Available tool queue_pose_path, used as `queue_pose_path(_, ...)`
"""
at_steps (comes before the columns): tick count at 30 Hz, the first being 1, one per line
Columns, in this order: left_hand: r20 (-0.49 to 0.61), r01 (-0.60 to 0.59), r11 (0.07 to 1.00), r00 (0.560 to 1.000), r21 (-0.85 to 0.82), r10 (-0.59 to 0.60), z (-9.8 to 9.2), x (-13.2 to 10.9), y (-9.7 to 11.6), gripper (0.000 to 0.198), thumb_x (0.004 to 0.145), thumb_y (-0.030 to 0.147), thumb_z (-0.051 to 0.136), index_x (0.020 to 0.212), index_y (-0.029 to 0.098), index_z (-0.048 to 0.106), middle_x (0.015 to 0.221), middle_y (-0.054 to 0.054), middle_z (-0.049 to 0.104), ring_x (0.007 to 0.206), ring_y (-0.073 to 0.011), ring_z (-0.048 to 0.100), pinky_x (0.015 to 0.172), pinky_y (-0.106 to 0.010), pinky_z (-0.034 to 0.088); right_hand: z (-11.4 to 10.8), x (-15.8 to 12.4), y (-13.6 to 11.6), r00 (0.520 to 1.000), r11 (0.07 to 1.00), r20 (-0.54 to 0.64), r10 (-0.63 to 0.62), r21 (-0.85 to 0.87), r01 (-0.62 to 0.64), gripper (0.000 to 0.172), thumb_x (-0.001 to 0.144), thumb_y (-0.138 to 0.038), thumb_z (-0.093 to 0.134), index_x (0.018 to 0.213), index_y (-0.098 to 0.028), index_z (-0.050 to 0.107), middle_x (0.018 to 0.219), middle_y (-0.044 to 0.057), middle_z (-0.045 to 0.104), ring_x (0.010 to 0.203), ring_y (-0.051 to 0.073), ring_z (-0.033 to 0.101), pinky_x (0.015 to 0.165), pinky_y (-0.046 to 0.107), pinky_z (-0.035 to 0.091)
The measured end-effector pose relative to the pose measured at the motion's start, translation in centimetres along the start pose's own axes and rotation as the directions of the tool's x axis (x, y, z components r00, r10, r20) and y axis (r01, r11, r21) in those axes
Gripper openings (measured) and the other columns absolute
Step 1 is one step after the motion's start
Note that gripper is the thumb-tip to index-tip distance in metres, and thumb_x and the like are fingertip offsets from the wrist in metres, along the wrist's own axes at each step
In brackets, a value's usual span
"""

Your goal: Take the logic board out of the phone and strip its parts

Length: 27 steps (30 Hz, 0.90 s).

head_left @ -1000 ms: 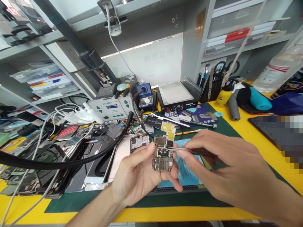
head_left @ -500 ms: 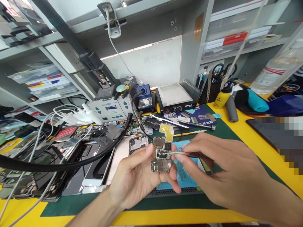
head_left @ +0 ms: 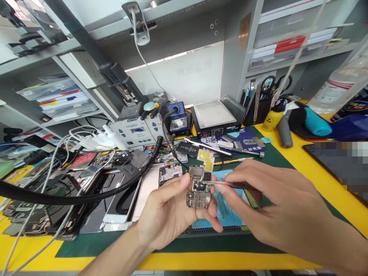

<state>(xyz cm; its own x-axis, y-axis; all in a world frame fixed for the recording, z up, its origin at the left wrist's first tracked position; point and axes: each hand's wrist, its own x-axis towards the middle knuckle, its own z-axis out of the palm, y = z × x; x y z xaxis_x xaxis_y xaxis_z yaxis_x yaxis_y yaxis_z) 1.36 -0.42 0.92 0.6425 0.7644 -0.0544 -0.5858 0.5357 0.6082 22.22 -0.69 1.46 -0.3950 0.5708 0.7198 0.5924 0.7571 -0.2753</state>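
Observation:
My left hand (head_left: 169, 214) holds a small phone circuit board (head_left: 198, 199) upright between thumb and fingers, its chips and metal shields facing me. My right hand (head_left: 276, 207) pinches a pair of tweezers (head_left: 230, 184), whose tips reach the middle of the board beside a dark chip. Whether the tips grip anything there is too small to tell. A yellow film piece (head_left: 205, 157) shows just above the board's top edge. Behind both hands lies a blue pad (head_left: 230, 211), partly covered by them.
A hot-air station (head_left: 135, 132) stands at the back left, with its black hose (head_left: 94, 199) crossing the left side. A heating plate (head_left: 214, 115) sits behind the hands. Phone parts (head_left: 94, 207) crowd the left; a yellow bottle (head_left: 272, 119) stands at right on the yellow-edged green mat (head_left: 230, 245).
The whole view has shifted slightly, so everything appears a little further right. Both hands keep their hold, and the tweezer tips stay at the middle of the board.

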Motion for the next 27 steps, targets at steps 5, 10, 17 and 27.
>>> queue_pose_path(5, -0.003, -0.006, 1.000, 1.000, -0.007, 0.006, -0.05, -0.02, -0.01, 0.048, 0.103, 0.030, 0.038, 0.118, -0.004, 0.068, 0.091, -0.017, 0.066, 0.082, -0.0231, 0.067, 0.074, -0.038, 0.062, 0.01, -0.01, -0.01, 1.000, 1.000, -0.003, 0.014, 0.004, -0.014, 0.007, 0.092, -0.015, 0.063, 0.088, -0.019, 0.060, 0.070, -0.002, 0.061, 0.055, 0.013, 0.049, 0.054, 0.032, 0.035)
queue_pose_path(10, 0.009, 0.010, 1.000, 1.000, 0.001, -0.010, -0.08, -0.06, -0.05, 0.050, 0.104, 0.031, 0.034, 0.117, -0.004, 0.067, 0.092, -0.018, 0.066, 0.082, -0.0228, 0.066, 0.075, -0.039, 0.062, 0.19, -0.02, 0.11, 1.000, 1.000, -0.024, -0.007, 0.014, 0.008, 0.007, 0.091, -0.014, 0.064, 0.088, -0.019, 0.061, 0.071, -0.002, 0.062, 0.055, 0.012, 0.048, 0.054, 0.032, 0.034)
queue_pose_path(17, -0.001, 0.007, 1.000, 1.000, 0.005, -0.007, 0.02, -0.07, -0.13, 0.047, 0.103, 0.030, 0.036, 0.115, -0.003, 0.068, 0.087, -0.017, 0.066, 0.082, -0.0231, 0.067, 0.074, -0.039, 0.062, 0.10, 0.14, -0.03, 0.999, 1.000, -0.026, -0.019, 0.013, 0.019, 0.007, 0.092, -0.015, 0.063, 0.088, -0.019, 0.060, 0.068, -0.003, 0.060, 0.053, 0.012, 0.048, 0.052, 0.032, 0.033)
queue_pose_path(27, 0.000, 0.015, 1.000, 1.000, 0.007, -0.015, 0.00, -0.02, -0.10, 0.048, 0.103, 0.030, 0.036, 0.116, -0.002, 0.069, 0.087, -0.017, 0.067, 0.082, -0.0235, 0.068, 0.074, -0.040, 0.062, 0.19, -0.21, 0.13, 0.999, 1.000, -0.033, -0.023, 0.003, 0.023, 0.006, 0.092, -0.014, 0.064, 0.088, -0.018, 0.063, 0.071, -0.003, 0.061, 0.055, 0.011, 0.048, 0.054, 0.031, 0.033)
